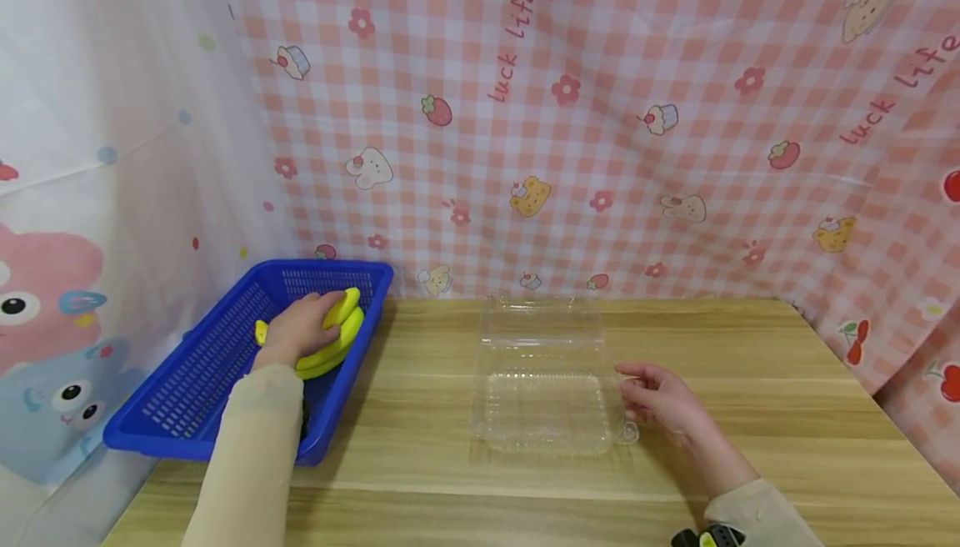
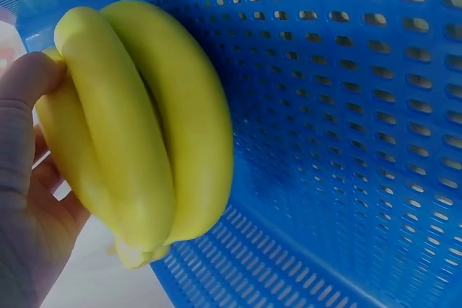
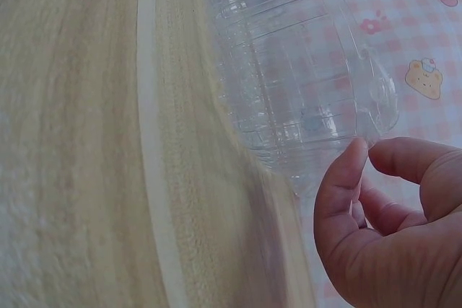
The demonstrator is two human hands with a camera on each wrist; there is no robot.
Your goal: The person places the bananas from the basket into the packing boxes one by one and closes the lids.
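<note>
My left hand [image 1: 302, 328] reaches into the blue basket and grips a bunch of yellow bananas [image 1: 349, 332]. Seen from the left wrist, the thumb presses one side of the bunch [image 2: 119, 128] while the other fingers are partly hidden behind it. A clear plastic clamshell container [image 1: 547, 414] lies on the table with its lid [image 1: 542, 326] folded back, away from me. At the container's right edge is my right hand [image 1: 667, 403]; in the right wrist view its thumb and index finger pinch the rim of the container [image 3: 303, 55].
The blue basket [image 1: 174, 449] stands at the table's left side, against a white curtain [image 1: 150, 197]. Something dark in it shows beside the left sleeve, too hidden to identify. A pink checked cloth [image 1: 480, 155] hangs behind the wooden table [image 1: 420, 497].
</note>
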